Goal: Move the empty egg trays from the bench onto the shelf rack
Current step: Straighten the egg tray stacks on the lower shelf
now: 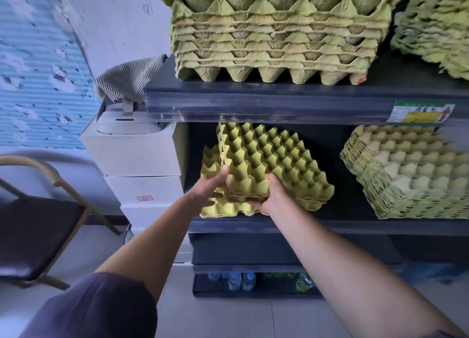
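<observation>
Two hands meet the egg tray stack [275, 160] on the rack's middle shelf [291, 227]: your right hand [269, 198] grips its near edge, your left hand [212, 186] presses straight fingers against its left side.

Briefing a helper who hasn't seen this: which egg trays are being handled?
On the dark shelf rack, find the middle shelf's left end. A thin stack of yellow egg trays sits tilted there, right hand gripping its near edge, left hand touching its side. The neighbouring stack is taller and untouched.

rough matt pulp-paper egg trays [274, 165], smooth dark shelf rack [279, 104]
</observation>
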`<move>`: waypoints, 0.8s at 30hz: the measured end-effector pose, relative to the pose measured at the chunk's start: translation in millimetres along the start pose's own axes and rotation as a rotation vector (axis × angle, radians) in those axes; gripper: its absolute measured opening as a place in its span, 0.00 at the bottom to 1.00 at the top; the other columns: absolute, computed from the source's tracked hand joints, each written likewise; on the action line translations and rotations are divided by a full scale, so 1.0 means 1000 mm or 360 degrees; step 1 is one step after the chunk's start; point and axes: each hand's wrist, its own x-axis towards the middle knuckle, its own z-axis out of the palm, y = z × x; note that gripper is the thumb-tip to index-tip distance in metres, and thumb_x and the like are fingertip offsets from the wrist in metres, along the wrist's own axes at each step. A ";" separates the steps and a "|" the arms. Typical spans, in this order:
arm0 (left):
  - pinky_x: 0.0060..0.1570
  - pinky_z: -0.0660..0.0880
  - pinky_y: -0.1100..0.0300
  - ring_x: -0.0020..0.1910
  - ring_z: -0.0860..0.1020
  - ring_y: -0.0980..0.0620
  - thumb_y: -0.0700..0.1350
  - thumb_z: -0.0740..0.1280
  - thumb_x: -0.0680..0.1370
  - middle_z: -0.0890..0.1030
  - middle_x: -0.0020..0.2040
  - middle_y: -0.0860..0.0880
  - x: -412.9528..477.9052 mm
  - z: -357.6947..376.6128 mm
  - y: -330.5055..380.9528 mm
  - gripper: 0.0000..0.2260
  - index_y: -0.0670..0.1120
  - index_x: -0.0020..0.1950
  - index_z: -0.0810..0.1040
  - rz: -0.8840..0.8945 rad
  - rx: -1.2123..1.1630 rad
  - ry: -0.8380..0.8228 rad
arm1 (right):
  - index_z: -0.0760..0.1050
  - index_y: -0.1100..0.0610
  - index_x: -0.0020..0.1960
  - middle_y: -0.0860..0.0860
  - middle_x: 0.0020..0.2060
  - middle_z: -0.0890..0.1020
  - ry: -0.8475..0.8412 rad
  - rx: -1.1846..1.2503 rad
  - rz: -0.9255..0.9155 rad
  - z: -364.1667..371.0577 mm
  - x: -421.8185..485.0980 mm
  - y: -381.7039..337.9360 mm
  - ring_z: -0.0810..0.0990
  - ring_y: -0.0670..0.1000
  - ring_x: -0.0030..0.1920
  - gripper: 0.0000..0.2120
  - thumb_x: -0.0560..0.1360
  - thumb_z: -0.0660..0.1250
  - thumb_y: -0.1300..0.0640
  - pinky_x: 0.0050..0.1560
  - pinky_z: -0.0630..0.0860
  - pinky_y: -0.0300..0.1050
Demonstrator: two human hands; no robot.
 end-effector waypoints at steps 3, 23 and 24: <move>0.54 0.72 0.47 0.56 0.76 0.42 0.67 0.56 0.74 0.76 0.57 0.45 0.003 0.001 0.001 0.27 0.49 0.63 0.71 -0.0109 -0.0124 0.0011 | 0.72 0.54 0.56 0.59 0.57 0.74 0.0044 -0.0012 -0.0035 0.000 0.002 0.008 0.74 0.65 0.54 0.29 0.59 0.76 0.47 0.36 0.79 0.65; 0.57 0.75 0.46 0.54 0.78 0.43 0.55 0.56 0.81 0.80 0.54 0.42 -0.001 -0.022 -0.009 0.19 0.42 0.58 0.75 0.0191 -0.0247 0.0318 | 0.58 0.54 0.67 0.56 0.63 0.71 0.0188 0.0211 -0.0166 0.053 -0.044 0.039 0.73 0.63 0.58 0.44 0.60 0.78 0.40 0.52 0.78 0.62; 0.56 0.73 0.48 0.55 0.76 0.43 0.53 0.56 0.81 0.79 0.54 0.43 -0.003 -0.024 -0.011 0.18 0.41 0.59 0.74 0.0187 -0.0160 0.0336 | 0.59 0.54 0.67 0.56 0.63 0.70 0.0161 0.0169 -0.0138 0.055 -0.042 0.042 0.73 0.63 0.59 0.42 0.62 0.77 0.42 0.52 0.78 0.61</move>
